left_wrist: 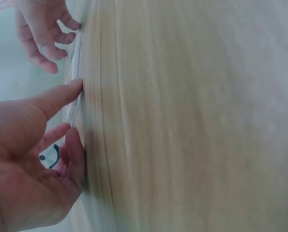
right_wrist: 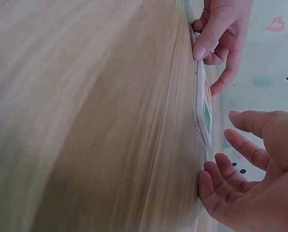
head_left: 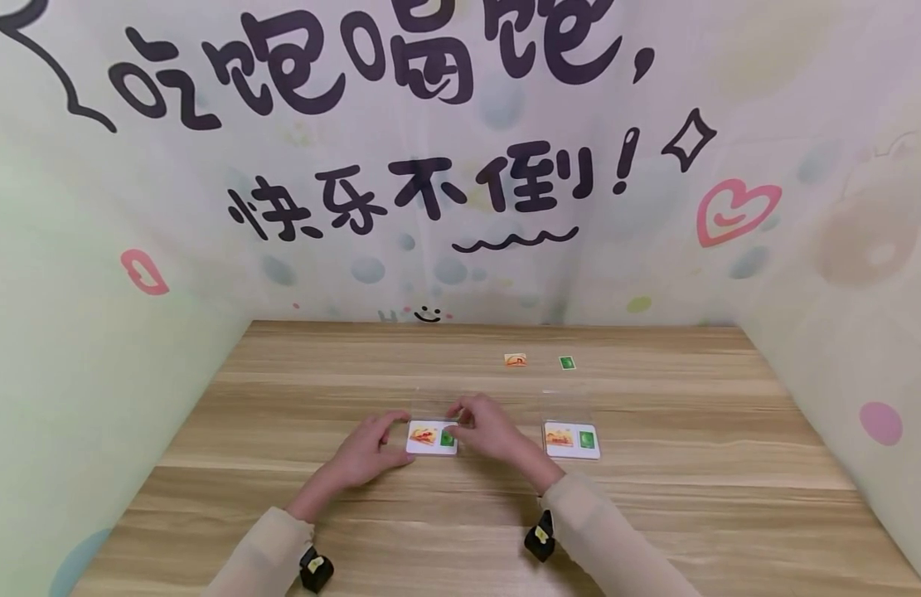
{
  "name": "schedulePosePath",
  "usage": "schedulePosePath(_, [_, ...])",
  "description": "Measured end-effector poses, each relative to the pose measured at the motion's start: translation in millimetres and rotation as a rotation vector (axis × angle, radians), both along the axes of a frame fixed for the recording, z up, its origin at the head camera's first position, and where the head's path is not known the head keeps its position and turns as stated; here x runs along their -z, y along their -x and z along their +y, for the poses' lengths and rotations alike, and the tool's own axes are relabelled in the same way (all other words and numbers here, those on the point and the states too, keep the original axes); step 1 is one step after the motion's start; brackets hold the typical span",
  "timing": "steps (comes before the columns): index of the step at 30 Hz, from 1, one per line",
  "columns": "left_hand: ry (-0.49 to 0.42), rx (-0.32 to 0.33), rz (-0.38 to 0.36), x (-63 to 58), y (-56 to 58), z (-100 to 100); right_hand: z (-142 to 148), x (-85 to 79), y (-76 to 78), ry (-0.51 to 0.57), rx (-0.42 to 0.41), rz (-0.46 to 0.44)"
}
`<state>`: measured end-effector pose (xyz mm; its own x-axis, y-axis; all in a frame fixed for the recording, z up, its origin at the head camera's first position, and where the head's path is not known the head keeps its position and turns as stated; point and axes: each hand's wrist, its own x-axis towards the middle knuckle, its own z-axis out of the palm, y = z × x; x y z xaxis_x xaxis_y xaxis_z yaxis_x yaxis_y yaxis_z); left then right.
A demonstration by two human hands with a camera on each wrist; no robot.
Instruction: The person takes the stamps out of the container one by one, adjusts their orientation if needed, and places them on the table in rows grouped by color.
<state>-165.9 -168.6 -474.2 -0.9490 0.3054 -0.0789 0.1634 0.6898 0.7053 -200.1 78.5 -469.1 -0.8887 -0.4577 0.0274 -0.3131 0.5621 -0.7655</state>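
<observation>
A small flat case point(head_left: 433, 448) lies in the middle of the table with its clear lid point(head_left: 428, 401) raised at the back. Its white face carries an orange picture and a green picture. My left hand point(head_left: 366, 449) holds the case by its left side, thumb on the near corner and fingers toward the back, as the left wrist view point(left_wrist: 32, 159) of that hand also shows. Over the right edge hovers my right hand point(head_left: 490, 431), fingers loosely bent and thumb apart. In the right wrist view, a gap shows between this right hand point(right_wrist: 260, 169) and the case point(right_wrist: 202, 104).
A similar case point(head_left: 572, 453) with a raised clear lid point(head_left: 568, 405) lies to the right. Farther back are a small orange picture piece point(head_left: 516, 360) and a small green one point(head_left: 568, 363). A printed cloth wall point(head_left: 460, 274) stands behind the wooden table point(head_left: 676, 398).
</observation>
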Motion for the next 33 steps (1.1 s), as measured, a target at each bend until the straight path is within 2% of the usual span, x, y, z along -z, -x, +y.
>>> schedulePosePath(8, [0.036, 0.039, 0.009, -1.8, 0.4, -0.5, -7.3, 3.4, 2.3, -0.021, 0.015, -0.019])
schedulePosePath(12, [0.039, 0.047, 0.007, -3.2, 0.6, -0.4, -10.5, 3.8, 2.3, -0.024, 0.010, 0.000])
schedulePosePath(16, [0.035, 0.051, 0.002, -4.4, 0.7, -0.3, -13.2, 4.9, 3.3, -0.037, 0.009, 0.022])
schedulePosePath(33, [0.026, 0.046, -0.018, -4.0, 1.7, 0.4, -21.7, 8.9, 6.6, -0.109, 0.079, -0.008])
